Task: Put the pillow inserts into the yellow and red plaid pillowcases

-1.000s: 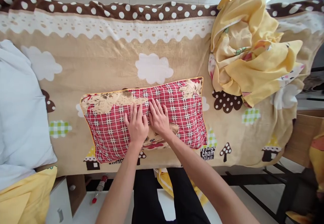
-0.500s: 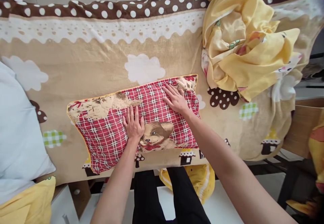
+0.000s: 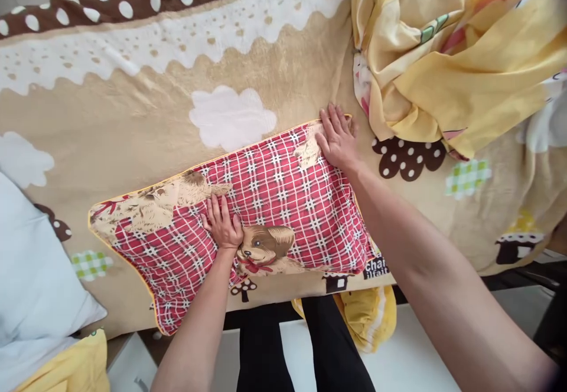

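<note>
A red plaid pillow (image 3: 266, 191) with printed puppies and yellow piping lies in front of me on the bed. My left hand (image 3: 224, 225) rests flat on it, fingers spread, just left of the brown-eared puppy print. Over the pillow's far right corner lies my right hand (image 3: 339, 138), palm down and fingers apart, partly covering the corner. Both hands press on the fabric without gripping anything. Beneath the pillow is a beige blanket (image 3: 146, 126) patterned with clouds and houses.
Crumpled yellow satin bedding (image 3: 443, 67) is heaped at the far right. A white pillow (image 3: 39, 262) lies at the left, with yellow cloth (image 3: 75, 365) below it. Something yellow and round (image 3: 372, 318) sits under the bed edge beside my legs.
My right hand has slid from the pillow's middle right to its far right corner. The left hand stays on the pillow. The view has come closer and tilted.
</note>
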`<action>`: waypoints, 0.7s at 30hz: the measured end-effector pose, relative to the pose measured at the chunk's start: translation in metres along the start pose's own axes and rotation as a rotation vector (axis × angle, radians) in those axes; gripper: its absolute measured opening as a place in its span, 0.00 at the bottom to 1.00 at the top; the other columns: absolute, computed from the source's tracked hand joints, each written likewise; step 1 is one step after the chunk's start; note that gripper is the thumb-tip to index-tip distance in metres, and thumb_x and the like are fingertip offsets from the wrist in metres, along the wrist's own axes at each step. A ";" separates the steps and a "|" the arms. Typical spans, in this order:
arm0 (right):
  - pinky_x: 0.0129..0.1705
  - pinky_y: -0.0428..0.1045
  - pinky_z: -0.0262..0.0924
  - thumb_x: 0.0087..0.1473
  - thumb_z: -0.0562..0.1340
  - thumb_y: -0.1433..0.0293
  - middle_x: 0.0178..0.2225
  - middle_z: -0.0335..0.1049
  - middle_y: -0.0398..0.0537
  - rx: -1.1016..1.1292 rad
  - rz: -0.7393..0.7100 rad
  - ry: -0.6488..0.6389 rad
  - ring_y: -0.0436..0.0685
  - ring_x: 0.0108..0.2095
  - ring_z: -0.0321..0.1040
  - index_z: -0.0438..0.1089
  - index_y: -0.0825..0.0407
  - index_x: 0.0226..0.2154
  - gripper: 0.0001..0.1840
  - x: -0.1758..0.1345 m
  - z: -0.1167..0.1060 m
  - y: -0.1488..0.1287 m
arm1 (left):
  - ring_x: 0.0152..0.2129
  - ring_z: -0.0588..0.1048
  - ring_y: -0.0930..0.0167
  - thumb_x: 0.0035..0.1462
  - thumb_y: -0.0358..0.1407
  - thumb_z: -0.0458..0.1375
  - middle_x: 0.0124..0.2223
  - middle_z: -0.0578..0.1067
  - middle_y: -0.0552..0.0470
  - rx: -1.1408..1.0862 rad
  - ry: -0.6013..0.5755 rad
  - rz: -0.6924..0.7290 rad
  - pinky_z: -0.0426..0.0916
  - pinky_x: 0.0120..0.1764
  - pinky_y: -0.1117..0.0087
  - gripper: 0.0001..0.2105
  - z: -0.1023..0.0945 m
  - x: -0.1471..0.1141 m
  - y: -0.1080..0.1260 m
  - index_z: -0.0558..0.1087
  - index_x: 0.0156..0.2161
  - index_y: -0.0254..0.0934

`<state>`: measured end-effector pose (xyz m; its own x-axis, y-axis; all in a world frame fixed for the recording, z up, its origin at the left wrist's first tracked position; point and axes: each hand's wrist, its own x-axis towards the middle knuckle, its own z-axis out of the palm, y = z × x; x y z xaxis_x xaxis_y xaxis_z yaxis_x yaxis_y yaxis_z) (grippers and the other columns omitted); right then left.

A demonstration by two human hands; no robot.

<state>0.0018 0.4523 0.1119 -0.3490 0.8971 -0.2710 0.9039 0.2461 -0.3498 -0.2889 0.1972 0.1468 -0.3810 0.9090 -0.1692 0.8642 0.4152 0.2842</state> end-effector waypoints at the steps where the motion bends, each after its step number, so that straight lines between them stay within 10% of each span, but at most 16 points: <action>1: 0.69 0.68 0.26 0.67 0.42 0.54 0.72 0.36 0.47 0.000 0.005 0.008 0.60 0.71 0.32 0.40 0.48 0.70 0.34 0.003 0.000 0.002 | 0.69 0.47 0.59 0.64 0.45 0.37 0.69 0.55 0.35 0.001 0.006 0.008 0.34 0.66 0.51 0.31 0.001 0.000 -0.001 0.57 0.67 0.29; 10: 0.66 0.70 0.31 0.68 0.35 0.68 0.72 0.27 0.60 0.037 0.260 0.292 0.62 0.71 0.29 0.33 0.61 0.69 0.30 -0.004 -0.034 -0.046 | 0.68 0.50 0.56 0.66 0.45 0.39 0.68 0.57 0.33 0.007 0.083 0.077 0.35 0.65 0.49 0.30 0.008 0.004 -0.005 0.56 0.67 0.30; 16: 0.67 0.63 0.43 0.67 0.48 0.65 0.71 0.41 0.44 0.118 0.008 0.130 0.59 0.70 0.42 0.29 0.42 0.70 0.36 -0.130 -0.019 -0.145 | 0.68 0.50 0.56 0.65 0.45 0.40 0.68 0.57 0.33 -0.006 0.073 0.070 0.37 0.65 0.48 0.30 0.008 0.006 -0.006 0.57 0.67 0.30; 21: 0.67 0.59 0.40 0.66 0.48 0.66 0.70 0.45 0.52 0.043 0.056 0.155 0.63 0.68 0.47 0.32 0.46 0.71 0.36 -0.237 0.049 -0.110 | 0.68 0.48 0.56 0.65 0.46 0.39 0.69 0.56 0.32 -0.007 0.067 0.090 0.35 0.65 0.47 0.31 0.007 0.006 -0.007 0.55 0.67 0.29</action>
<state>-0.0268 0.1950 0.1706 -0.2532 0.9556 -0.1508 0.9083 0.1812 -0.3770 -0.2950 0.1997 0.1371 -0.3234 0.9429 -0.0790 0.8936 0.3318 0.3023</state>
